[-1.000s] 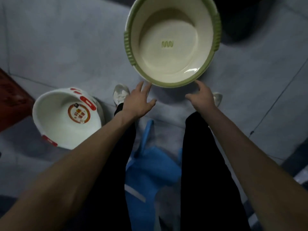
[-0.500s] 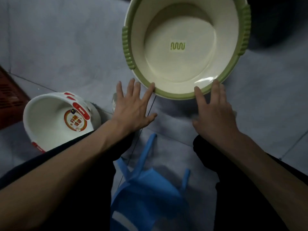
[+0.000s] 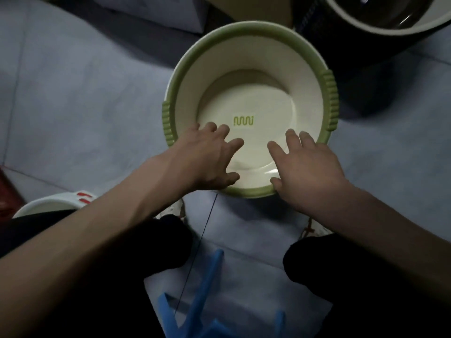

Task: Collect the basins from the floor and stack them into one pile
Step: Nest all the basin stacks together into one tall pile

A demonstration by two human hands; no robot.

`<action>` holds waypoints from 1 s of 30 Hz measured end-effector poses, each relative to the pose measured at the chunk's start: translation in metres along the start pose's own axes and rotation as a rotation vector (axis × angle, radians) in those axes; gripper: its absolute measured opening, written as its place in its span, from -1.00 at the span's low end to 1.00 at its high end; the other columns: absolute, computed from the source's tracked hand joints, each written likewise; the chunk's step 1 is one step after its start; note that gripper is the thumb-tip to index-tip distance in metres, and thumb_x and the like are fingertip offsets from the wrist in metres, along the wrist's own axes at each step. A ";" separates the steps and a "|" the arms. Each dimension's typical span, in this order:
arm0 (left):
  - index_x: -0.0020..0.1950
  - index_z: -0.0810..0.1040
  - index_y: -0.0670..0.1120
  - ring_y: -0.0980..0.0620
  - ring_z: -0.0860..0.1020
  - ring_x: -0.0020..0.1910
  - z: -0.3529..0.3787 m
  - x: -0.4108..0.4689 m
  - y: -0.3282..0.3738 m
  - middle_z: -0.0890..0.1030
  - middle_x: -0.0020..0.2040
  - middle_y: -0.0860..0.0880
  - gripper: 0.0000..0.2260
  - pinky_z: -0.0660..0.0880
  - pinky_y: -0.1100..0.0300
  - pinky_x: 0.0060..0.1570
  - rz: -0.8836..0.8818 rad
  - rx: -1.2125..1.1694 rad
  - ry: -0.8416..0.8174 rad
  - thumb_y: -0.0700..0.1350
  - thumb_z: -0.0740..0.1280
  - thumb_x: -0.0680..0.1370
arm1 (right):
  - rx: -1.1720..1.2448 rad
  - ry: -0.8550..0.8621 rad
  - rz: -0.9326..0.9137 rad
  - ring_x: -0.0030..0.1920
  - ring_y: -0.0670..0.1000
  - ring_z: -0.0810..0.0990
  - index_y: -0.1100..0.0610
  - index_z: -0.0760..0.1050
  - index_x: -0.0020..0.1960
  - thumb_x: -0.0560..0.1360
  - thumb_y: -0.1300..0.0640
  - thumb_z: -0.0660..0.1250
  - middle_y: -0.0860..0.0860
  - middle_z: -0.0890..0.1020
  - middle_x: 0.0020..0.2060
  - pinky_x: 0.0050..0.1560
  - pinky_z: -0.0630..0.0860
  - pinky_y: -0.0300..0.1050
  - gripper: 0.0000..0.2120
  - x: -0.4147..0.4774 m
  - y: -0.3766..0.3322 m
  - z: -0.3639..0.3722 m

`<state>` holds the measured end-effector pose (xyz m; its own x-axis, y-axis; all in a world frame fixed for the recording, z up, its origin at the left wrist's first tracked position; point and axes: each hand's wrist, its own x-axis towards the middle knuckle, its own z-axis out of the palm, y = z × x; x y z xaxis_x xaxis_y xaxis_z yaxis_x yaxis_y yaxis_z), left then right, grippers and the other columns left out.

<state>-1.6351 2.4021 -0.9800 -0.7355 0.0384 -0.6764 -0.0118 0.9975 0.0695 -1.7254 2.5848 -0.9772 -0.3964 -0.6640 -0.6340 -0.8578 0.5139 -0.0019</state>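
Both hands show an open grip with fingers spread and nothing held: the left hand [image 3: 207, 157] and the right hand [image 3: 310, 172] reach over the near rim of the green basin [image 3: 302, 76], fingers above its cream inner surface and thumbs at the rim. That basin stands upright on the grey floor [image 3: 85, 106], just beyond the person's shoes [image 3: 173, 208]. A white basin with red marks [image 3: 53, 203] lies on the person's left, partly hidden behind the left forearm; a dark pale-rimmed vessel [image 3: 390, 25] sits beyond the green basin on the right, and a blue strapped item [image 3: 207, 289] lies between the legs.
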 end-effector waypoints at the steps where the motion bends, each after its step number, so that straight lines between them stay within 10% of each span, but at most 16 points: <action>1: 0.55 0.28 0.06 -0.19 0.42 0.38 -0.005 0.002 -0.002 0.41 0.44 -0.14 -0.33 0.40 -0.15 0.31 -0.003 0.009 -0.006 0.37 0.21 0.52 | -0.008 0.005 -0.006 0.54 0.31 0.20 0.08 0.12 0.58 0.60 -0.12 0.27 0.27 0.13 0.58 0.36 0.33 0.15 -0.34 0.000 0.003 -0.002; 30: 0.61 0.24 0.11 -0.10 0.50 0.34 0.000 -0.053 0.052 0.45 0.46 -0.05 -0.39 0.50 -0.05 0.26 -0.113 0.011 0.177 0.25 0.29 0.60 | 0.045 0.175 0.097 0.35 0.22 0.43 0.04 0.31 0.47 0.58 -0.11 0.27 0.16 0.42 0.34 0.19 0.45 0.09 -0.48 -0.104 -0.010 0.007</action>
<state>-1.5971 2.4522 -0.9407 -0.8372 -0.0840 -0.5404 -0.0945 0.9955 -0.0084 -1.6733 2.6527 -0.9161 -0.5311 -0.6923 -0.4885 -0.7987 0.6015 0.0158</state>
